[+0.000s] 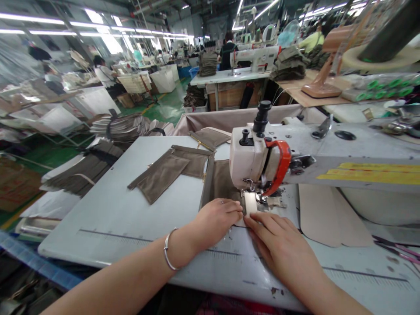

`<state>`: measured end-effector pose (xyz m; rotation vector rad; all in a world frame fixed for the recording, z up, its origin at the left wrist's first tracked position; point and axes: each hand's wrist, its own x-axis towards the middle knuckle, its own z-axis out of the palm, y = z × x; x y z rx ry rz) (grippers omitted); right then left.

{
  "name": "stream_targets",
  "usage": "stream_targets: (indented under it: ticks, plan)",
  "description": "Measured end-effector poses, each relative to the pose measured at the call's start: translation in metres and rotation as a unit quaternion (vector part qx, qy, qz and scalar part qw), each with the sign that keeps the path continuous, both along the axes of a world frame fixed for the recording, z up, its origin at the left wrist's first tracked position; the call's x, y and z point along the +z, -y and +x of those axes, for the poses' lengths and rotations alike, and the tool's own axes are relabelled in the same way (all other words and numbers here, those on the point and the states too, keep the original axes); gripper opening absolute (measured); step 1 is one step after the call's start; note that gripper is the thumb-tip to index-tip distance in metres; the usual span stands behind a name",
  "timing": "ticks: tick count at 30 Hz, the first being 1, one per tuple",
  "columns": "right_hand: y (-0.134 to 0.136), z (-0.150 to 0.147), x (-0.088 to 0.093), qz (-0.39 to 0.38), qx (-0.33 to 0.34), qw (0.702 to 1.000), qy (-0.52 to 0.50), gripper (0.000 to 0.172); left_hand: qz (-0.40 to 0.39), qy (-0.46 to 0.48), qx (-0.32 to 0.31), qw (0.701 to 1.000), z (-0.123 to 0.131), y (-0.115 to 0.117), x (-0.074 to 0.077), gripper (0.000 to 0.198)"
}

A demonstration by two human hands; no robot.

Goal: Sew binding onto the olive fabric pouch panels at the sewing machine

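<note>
A brown fabric piece (225,179) with a dark band along its left edge lies partly under the head of the sewing machine (247,159). My left hand (215,221), a silver bangle on its wrist, has its fingers bent together on the fabric's near edge, just left of the presser foot (261,198). My right hand (284,245) is close beside it, fingers together at the near end of a short pale strip (251,204) in front of the needle area. Its fingertips press on the work there; the cloth beneath them is mostly hidden.
More brown fabric pieces (164,173) with zippers lie left of the machine. Right of it are a beige panel (331,214) and scissors (397,249). Bundled fabric stacks (83,170) stand beyond the table's left edge. Other people work in the background.
</note>
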<state>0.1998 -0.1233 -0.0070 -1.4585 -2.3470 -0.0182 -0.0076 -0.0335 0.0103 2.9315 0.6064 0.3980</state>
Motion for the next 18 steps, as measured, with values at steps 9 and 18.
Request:
stream_targets:
  ticks: [9, 18]
  plan:
    - [-0.025, 0.001, 0.002, 0.026, -0.02, 0.998, 0.046, 0.033, -0.02, 0.001, 0.022, 1.0, 0.009, -0.024, 0.0, 0.02]
    - [-0.037, -0.001, -0.003, 0.032, -0.035, 0.997, 0.068, 0.04, -0.029, 0.047, 0.066, 0.996, 0.014, -0.039, -0.01, 0.024]
